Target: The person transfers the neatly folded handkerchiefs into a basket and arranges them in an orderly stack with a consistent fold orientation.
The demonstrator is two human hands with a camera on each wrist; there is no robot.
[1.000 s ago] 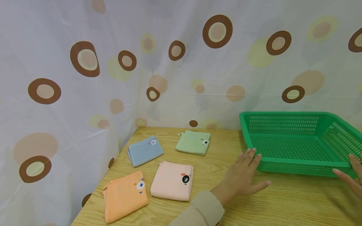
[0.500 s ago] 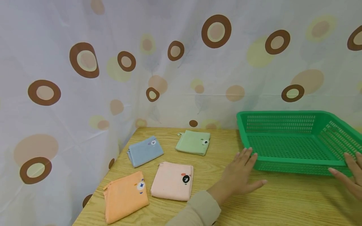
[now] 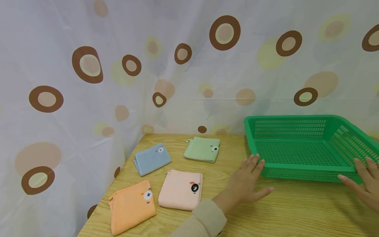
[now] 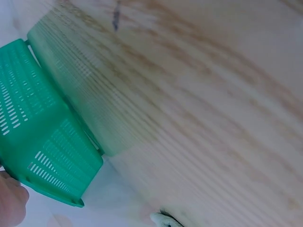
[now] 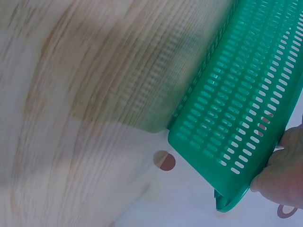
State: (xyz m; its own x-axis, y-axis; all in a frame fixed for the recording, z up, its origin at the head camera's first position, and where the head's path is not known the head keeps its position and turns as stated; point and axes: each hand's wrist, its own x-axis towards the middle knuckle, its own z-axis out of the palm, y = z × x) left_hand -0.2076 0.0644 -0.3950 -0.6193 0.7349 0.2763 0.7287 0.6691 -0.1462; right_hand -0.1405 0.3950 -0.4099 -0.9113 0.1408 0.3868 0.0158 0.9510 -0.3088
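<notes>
A shallow green plastic basket (image 3: 299, 167) with slotted walls and floor stands on the wooden table at the right. My left hand (image 3: 244, 182) touches its near left corner, fingers straight and thumb spread away from the wall. At the near right corner, the fingers of my right hand (image 3: 365, 186) lie extended over the rim, with the thumb pointing out along the front side. The right wrist view shows that hand (image 5: 281, 172) against the rim. Part of the left hand (image 4: 10, 201) enters the left wrist view beside the basket (image 4: 52, 142).
Four is avoided here: several folded cloths lie left of the basket, a green one (image 3: 201, 149), a blue one (image 3: 152, 159), a pink one (image 3: 180, 192) and an orange one (image 3: 132, 209). A patterned curtain (image 3: 177, 79) hangs behind the wooden table (image 3: 284, 210).
The basket has slid a little to the left across the table, both hands moving with it. The folded cloths have stayed in place.
</notes>
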